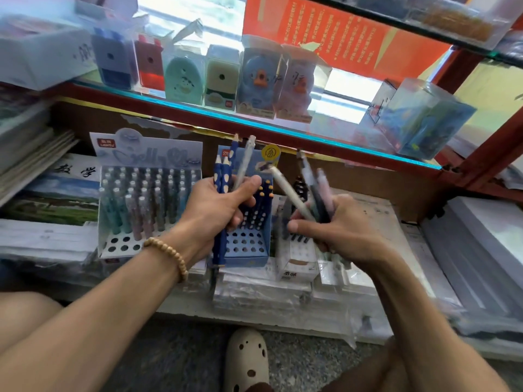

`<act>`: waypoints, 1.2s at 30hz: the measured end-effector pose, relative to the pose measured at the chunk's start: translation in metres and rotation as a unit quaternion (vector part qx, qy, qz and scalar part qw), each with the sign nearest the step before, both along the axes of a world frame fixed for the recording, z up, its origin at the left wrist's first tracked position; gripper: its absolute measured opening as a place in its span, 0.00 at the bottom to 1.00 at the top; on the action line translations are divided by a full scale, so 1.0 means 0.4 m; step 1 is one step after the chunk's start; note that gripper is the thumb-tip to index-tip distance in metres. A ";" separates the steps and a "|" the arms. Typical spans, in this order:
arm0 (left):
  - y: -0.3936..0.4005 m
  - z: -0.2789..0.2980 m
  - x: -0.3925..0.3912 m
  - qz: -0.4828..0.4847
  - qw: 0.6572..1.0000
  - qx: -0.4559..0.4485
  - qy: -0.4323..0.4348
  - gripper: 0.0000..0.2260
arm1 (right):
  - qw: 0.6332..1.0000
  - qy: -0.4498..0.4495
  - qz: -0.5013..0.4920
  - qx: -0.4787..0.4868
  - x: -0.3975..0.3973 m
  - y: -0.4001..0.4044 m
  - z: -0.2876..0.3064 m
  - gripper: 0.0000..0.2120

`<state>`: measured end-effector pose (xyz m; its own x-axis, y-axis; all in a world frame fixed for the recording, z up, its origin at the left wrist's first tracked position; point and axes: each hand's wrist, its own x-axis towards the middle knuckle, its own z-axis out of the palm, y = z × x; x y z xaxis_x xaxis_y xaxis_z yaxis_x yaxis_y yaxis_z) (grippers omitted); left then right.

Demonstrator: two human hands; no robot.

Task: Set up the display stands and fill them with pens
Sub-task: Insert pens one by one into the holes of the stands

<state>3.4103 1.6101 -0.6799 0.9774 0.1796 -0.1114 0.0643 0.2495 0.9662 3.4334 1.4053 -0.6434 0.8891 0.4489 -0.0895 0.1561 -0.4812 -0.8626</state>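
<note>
Above the blue stand (249, 244) we see both hands clamped on upright pens (left hand (218, 205) nearer, right hand (334, 222) beside).

I have both forearms reaching forward and up from the bottom corners, bare to the elbow, the hands close together but apart at mid-frame. My left hand (219, 203) is curled in a fist round a small bunch of pens — thumb laid across the front, a bead bracelet (167, 257) on that wrist. My right hand (331, 230) grips its own bunch, fingers wrapped, thumb pointing left.
</note>
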 end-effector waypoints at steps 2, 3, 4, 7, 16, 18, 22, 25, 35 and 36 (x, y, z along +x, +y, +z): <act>0.011 0.007 0.000 -0.005 1.000 -0.005 -0.006 0.08 | 0.998 0.015 0.050 -0.018 0.006 0.032 -0.008 0.05; 0.016 0.010 0.000 -0.004 1.000 -0.002 -0.005 0.07 | 0.997 0.018 0.067 -0.022 0.010 0.046 -0.013 0.05; 0.022 0.012 -0.001 0.001 1.000 0.002 -0.003 0.06 | 0.996 0.018 0.079 -0.023 0.014 0.059 -0.015 0.05; 0.050 0.017 -0.009 0.033 0.999 -0.002 0.010 0.05 | 0.997 0.003 0.073 -0.007 0.026 0.079 -0.019 0.07; 0.214 0.025 -0.073 0.074 0.994 0.074 0.030 0.03 | 0.952 0.109 -0.152 0.242 0.052 0.193 -0.036 0.06; 0.243 0.025 -0.091 0.083 0.989 0.114 0.044 0.03 | 0.942 0.132 -0.170 0.257 0.048 0.228 -0.041 0.07; 0.290 0.026 -0.124 0.096 0.982 0.154 0.052 0.04 | 0.951 0.101 -0.160 0.245 0.037 0.291 -0.041 0.04; 0.318 0.025 -0.144 0.094 0.980 0.167 0.056 0.05 | 0.955 0.077 -0.138 0.253 0.028 0.325 -0.024 0.03; 0.403 0.069 -0.189 0.097 0.960 0.261 0.040 0.10 | 0.974 -0.147 -0.119 0.123 0.055 0.373 -0.015 0.04; 0.408 0.076 -0.191 0.088 0.960 0.264 0.032 0.11 | 0.973 -0.172 -0.117 0.097 0.058 0.377 -0.016 0.04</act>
